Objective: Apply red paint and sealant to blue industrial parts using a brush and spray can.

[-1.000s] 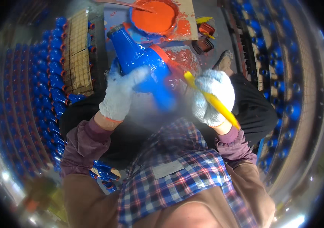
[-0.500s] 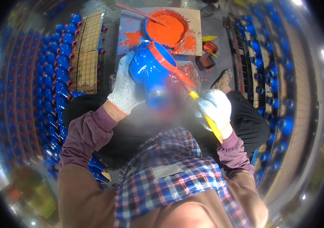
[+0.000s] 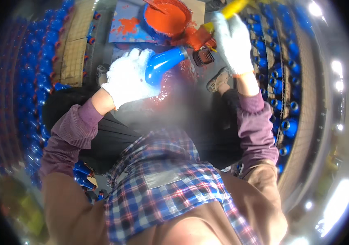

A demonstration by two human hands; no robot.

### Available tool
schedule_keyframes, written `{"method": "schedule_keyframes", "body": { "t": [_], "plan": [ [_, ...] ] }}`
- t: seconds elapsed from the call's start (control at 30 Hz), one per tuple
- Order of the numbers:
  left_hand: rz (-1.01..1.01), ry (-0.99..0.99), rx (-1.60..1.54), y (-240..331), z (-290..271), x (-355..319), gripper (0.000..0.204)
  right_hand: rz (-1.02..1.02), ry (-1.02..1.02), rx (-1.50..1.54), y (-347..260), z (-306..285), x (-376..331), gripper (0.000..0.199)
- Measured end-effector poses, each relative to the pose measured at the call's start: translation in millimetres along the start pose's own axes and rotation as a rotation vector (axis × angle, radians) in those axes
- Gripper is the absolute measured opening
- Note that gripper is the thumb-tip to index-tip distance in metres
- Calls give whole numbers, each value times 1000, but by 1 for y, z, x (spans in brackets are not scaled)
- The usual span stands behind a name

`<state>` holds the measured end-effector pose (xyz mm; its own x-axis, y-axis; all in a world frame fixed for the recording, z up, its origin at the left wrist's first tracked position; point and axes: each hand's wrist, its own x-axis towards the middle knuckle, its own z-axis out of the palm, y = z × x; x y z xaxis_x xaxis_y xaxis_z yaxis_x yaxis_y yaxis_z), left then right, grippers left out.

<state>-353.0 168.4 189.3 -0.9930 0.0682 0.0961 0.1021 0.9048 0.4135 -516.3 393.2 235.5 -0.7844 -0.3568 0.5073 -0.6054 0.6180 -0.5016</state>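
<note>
My left hand (image 3: 129,75), in a white knit glove, is closed around a glossy blue pipe fitting (image 3: 165,64). One narrower end of the fitting tilts up to the right, and the rest is hidden by the glove. Farther right, my gloved right hand (image 3: 235,45) grips a paintbrush (image 3: 227,11) by its yellow handle. The brush's red-coated head (image 3: 199,38) points down and left, beside the bucket of orange-red paint (image 3: 146,27) and apart from the fitting. A red-smeared stick (image 3: 154,5) leans in the bucket.
Under the bucket lies a paint-splattered board (image 3: 119,36). A small dark square container (image 3: 203,57) sits on the stained floor just nearer. Racks of blue fittings (image 3: 289,127) rise on the right; more blue, red-rimmed fittings (image 3: 35,81) are stacked left, beside a wire-mesh panel (image 3: 74,45).
My right hand has carried the brush forward, away from the fitting's red-painted rim, to beside the bucket. My left hand has turned the fitting, so its painted rim no longer shows.
</note>
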Motion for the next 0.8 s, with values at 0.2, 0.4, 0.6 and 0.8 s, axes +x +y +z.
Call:
{"method": "schedule_keyframes", "body": {
  "t": [0.2,0.4,0.6,0.8],
  "plan": [
    [217,-30,266,4,11,-10,79,24,-339,-96,10,43,-7,44],
    [225,-60,269,11,6,-6,76,-138,-280,5,-9,16,-29,31],
    [11,-156,-15,14,0,-6,77,-298,-49,109,-19,-3,-62,19],
    [-175,-304,-726,-5,6,-15,56,-135,1,466,-13,-9,-90,15]
  ]
}}
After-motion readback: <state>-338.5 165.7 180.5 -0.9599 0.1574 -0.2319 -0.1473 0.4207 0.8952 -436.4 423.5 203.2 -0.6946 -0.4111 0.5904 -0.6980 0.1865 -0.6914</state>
